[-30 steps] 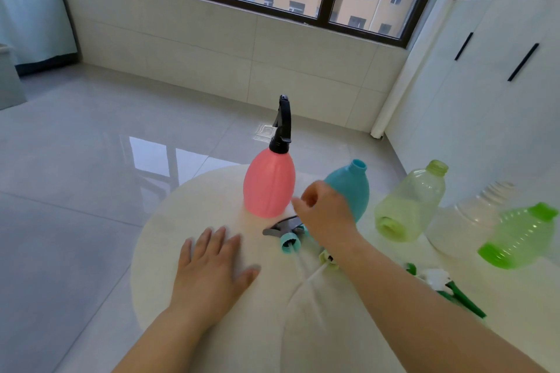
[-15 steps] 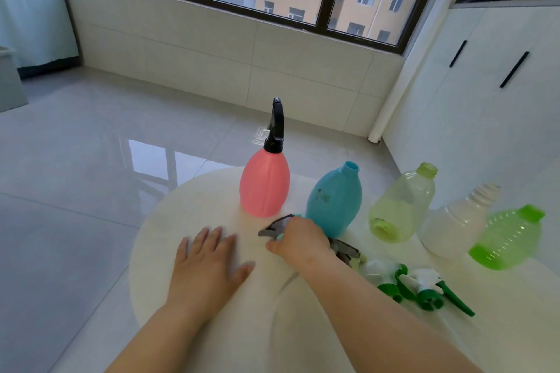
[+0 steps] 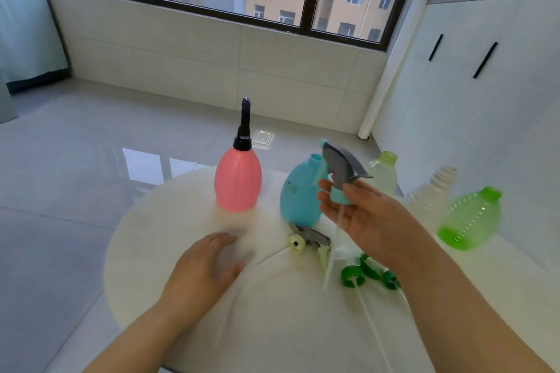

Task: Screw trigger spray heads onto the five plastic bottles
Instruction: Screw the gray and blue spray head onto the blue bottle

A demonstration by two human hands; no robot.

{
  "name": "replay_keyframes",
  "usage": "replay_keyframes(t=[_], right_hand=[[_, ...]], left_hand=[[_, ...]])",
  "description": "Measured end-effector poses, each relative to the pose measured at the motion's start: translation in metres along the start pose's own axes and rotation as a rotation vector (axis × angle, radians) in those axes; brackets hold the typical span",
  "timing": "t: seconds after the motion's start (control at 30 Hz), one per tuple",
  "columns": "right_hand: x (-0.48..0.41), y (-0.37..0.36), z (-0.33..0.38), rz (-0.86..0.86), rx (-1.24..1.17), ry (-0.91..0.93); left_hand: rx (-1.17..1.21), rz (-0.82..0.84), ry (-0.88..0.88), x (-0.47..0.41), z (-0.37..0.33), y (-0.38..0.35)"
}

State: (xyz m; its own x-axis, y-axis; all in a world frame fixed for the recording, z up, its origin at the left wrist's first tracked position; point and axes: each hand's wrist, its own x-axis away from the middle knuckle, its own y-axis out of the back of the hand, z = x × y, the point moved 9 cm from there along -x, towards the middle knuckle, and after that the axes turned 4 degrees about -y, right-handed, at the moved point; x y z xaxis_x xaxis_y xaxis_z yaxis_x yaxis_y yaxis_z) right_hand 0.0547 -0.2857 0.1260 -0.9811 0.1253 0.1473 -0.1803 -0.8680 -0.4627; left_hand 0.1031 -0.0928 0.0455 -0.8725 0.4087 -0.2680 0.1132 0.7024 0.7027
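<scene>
I register one change: the grey trigger spray head with a teal collar (image 3: 341, 169) no longer lies on the round white table (image 3: 181, 221). The right hand (image 3: 363, 215) pinches its collar and holds it raised just beside the open neck of the teal pear-shaped plastic bottle (image 3: 298, 194), with the dip tube hanging below. The left hand (image 3: 206, 269) is open and low over the table, holding nothing; blur hides any contact. The pink pear-shaped plastic bottle (image 3: 238, 182) already carries a black head. I judge the next step to be tube insertion, then threading.
</scene>
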Motion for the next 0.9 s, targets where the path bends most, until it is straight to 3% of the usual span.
replay_keyframes(t=[0.27, 0.53, 0.9], right_hand=[[0.029, 0.078, 0.023, -0.222, -0.267, 0.239], [0.036, 0.119, 0.029, -0.246, -0.335, 0.280], [0.031, 0.149, 0.025, -0.301, -0.370, 0.279]], left_hand=[[0.255, 0.017, -0.026, -0.064, -0.055, -0.031], [0.413, 0.146, 0.087, -0.118, -0.054, -0.086], [0.472, -0.001, 0.094, -0.132, -0.053, -0.106]])
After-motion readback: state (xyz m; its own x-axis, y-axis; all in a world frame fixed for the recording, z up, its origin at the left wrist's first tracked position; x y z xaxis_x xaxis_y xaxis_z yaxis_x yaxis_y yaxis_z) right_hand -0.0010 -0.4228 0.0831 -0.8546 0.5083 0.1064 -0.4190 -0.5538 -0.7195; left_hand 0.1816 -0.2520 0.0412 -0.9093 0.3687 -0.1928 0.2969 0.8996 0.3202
